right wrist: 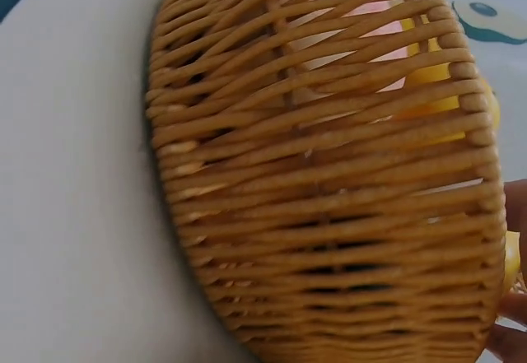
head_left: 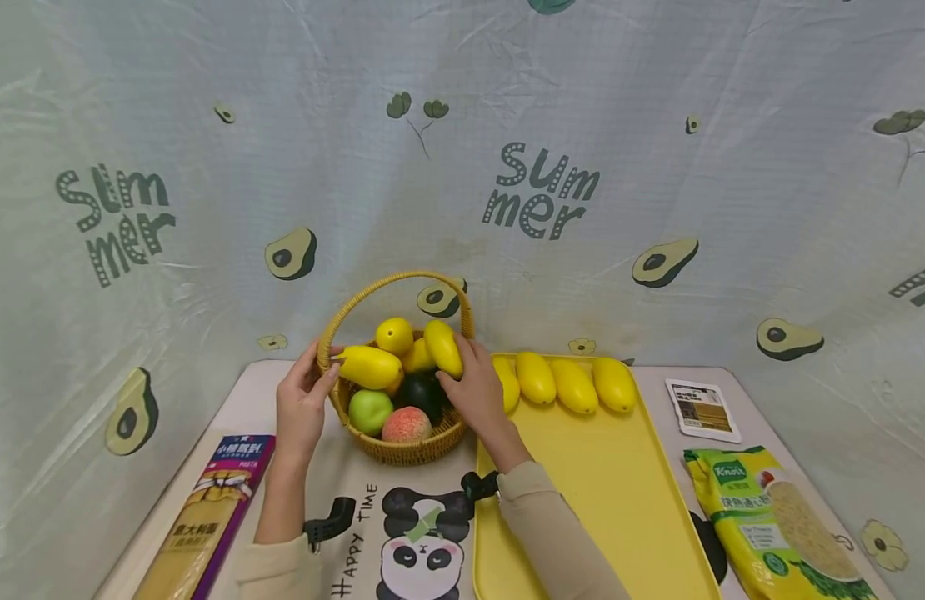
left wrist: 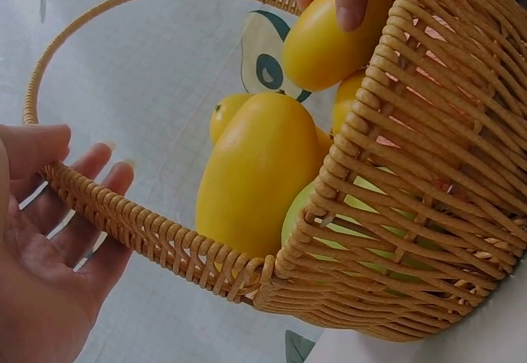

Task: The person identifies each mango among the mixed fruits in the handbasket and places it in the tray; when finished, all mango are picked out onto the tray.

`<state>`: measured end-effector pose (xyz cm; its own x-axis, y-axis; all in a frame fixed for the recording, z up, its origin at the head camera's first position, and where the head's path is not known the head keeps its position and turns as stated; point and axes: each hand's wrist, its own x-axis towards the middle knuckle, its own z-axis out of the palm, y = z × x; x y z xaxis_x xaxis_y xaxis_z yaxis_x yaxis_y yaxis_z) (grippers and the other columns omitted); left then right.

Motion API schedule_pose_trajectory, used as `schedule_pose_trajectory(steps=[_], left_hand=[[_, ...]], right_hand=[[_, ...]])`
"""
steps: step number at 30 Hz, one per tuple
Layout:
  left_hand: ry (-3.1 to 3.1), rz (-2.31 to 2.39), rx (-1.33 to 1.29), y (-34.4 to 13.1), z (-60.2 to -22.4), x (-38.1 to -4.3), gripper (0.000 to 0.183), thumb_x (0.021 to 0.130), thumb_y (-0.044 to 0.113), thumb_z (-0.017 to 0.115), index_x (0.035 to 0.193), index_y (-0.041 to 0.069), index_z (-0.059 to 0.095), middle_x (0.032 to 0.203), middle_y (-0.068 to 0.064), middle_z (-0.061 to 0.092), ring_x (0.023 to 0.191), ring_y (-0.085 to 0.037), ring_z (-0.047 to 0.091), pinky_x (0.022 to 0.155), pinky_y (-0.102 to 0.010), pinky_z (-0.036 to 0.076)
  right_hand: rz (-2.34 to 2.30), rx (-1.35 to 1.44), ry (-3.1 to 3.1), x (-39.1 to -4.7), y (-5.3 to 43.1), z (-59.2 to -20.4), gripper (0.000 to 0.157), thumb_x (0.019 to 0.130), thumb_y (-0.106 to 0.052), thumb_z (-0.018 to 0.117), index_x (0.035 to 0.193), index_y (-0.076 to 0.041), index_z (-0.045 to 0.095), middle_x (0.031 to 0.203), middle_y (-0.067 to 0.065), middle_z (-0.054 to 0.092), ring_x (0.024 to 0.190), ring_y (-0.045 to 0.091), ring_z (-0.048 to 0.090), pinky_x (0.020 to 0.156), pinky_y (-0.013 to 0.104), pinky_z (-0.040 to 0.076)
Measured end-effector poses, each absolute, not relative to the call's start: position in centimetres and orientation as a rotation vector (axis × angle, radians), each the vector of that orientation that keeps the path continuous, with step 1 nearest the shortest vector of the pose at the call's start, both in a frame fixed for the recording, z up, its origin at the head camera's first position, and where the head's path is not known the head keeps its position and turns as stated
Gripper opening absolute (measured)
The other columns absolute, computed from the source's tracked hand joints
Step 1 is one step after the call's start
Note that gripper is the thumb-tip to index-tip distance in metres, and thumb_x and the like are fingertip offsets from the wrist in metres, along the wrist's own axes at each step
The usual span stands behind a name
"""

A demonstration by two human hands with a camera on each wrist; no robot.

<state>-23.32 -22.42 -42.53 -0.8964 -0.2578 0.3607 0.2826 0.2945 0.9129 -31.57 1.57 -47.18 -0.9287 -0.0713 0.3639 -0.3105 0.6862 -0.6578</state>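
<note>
A wicker basket (head_left: 406, 452) holds several yellow mangoes, among them one lying at its left rim (head_left: 368, 367). A green apple (head_left: 370, 412), a pinkish peach (head_left: 407, 425) and a dark green, avocado-like fruit (head_left: 420, 395) lie there too. At the handle's left side, my left hand (head_left: 301, 412) has its thumb and fingers around the wicker; the left wrist view shows the handle (left wrist: 140, 223) between them. My right hand (head_left: 473, 387) grips a mango (head_left: 443, 348) over the basket's right side, fingers on its top. In the right wrist view, the basket wall (right wrist: 329, 174) hides most of that hand.
To the right is a yellow tray (head_left: 582, 492) with several mangoes (head_left: 575, 386) along its far end. A pasta packet (head_left: 207, 517) lies at the left. Beyond the tray's right edge are a white labelled package (head_left: 702, 411) and a Knorr bag (head_left: 777, 521). A patterned curtain hangs behind.
</note>
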Motion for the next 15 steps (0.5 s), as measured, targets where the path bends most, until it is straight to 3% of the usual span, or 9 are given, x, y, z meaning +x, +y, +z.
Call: schedule_pose_trajectory(steps=[9, 15], left_hand=[[-2.127, -1.626, -0.03, -22.15, -42.47, -23.32, 0.046, 0.104, 0.027, 0.053, 0.149, 0.021, 0.045, 0.134, -0.009, 0.061, 0.116, -0.001, 0.059, 0.099, -0.009, 0.044], [-2.135, -1.623, -0.009, -22.24, -42.56, -23.28, 0.047, 0.104, 0.028, 0.052, 0.15, 0.022, 0.045, 0.134, -0.005, 0.062, 0.118, -0.004, 0.059, 0.1, -0.009, 0.044]], right_hand=[[1.168, 0.293, -2.591, -32.37, 1.18, -46.78, 0.065, 0.09, -0.034, 0.071, 0.148, -0.019, 0.045, 0.143, 0.009, 0.053, 0.123, 0.03, 0.056, 0.103, 0.049, 0.048], [1.262, 0.308, -2.567, -32.17, 1.6, -47.04, 0.063, 0.089, -0.028, 0.071, 0.148, -0.021, 0.047, 0.145, 0.006, 0.052, 0.126, 0.029, 0.054, 0.106, 0.049, 0.046]])
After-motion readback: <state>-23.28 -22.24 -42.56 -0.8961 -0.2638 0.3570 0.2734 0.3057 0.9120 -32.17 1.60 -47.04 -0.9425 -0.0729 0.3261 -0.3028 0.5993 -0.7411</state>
